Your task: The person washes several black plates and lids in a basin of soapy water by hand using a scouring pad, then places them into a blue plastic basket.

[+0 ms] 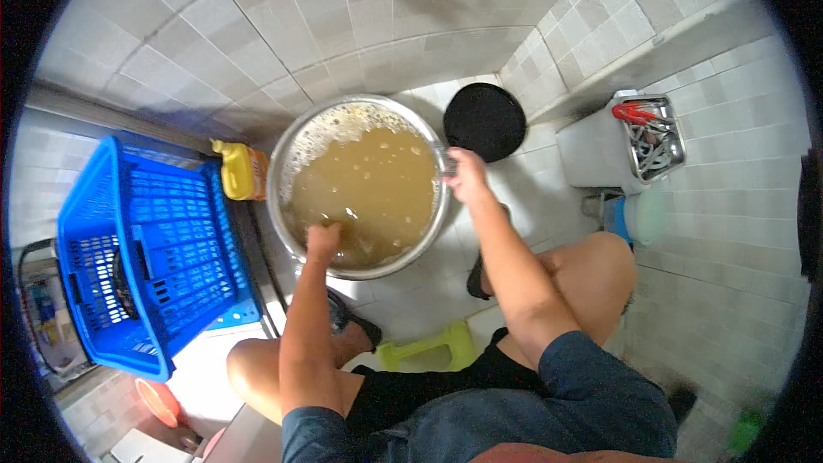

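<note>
A wide metal basin (369, 273) stands on the tiled floor in front of me, filled with murky brown water (369, 180). Foam (330, 124) floats along its far and left side. My left hand (323, 240) dips into the water near the basin's near-left rim. Its fingers are under the surface, so what they hold, if anything, is hidden. At the basin's right side, my right hand (465, 176) is closed around the handle (449, 163). Nothing can be made out beneath the cloudy water.
A blue plastic basket (141, 266) and a yellow jug (240, 173) are left of the basin. To the right are a black round lid-like disc (485, 122) and a bin of hangers (591, 150). A green stool (429, 351) sits between my legs. Tiled walls close in.
</note>
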`<state>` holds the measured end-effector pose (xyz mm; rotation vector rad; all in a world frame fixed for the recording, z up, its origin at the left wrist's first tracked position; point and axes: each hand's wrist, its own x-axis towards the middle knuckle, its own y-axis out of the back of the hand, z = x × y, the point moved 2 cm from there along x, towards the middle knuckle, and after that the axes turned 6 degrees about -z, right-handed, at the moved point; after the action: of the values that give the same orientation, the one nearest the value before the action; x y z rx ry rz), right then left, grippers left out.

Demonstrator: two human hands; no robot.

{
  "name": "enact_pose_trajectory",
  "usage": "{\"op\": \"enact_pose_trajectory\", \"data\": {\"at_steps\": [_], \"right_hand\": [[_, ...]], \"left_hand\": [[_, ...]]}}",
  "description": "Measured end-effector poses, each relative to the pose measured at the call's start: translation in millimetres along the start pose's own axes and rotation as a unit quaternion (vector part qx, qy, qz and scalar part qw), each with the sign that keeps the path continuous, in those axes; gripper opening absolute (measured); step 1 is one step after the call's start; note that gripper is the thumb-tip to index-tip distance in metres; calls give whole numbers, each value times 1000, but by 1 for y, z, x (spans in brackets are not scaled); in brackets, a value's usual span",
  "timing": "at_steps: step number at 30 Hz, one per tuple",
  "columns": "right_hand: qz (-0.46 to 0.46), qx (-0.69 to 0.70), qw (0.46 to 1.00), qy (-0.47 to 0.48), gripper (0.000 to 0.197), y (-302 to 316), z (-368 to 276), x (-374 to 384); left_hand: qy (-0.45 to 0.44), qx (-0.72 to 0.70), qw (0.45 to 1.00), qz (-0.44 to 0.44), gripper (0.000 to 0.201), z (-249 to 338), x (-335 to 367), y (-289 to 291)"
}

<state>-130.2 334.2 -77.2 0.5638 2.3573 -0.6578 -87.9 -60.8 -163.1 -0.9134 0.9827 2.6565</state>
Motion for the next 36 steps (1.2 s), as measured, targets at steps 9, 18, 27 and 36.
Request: {"op": "enact_pose_trajectory", "data": {"at_steps": [9, 18, 27, 36], "right_hand": [[-71, -42, 991, -103, 40, -59, 77, -84], [-61, -123, 984, -115, 47, -61, 107, -87], [-65, -141, 979, -134, 43, -68, 115, -99], [-78, -144, 977, -139, 37, -69, 113, -109]], "left_hand": [[31, 80, 991, 103, 35, 0, 8, -20], [148, 14, 980, 132, 38, 33, 3, -21], [160, 41, 981, 106, 37, 1, 32, -32], [202, 31, 969, 135, 33, 33, 3, -9]]}}
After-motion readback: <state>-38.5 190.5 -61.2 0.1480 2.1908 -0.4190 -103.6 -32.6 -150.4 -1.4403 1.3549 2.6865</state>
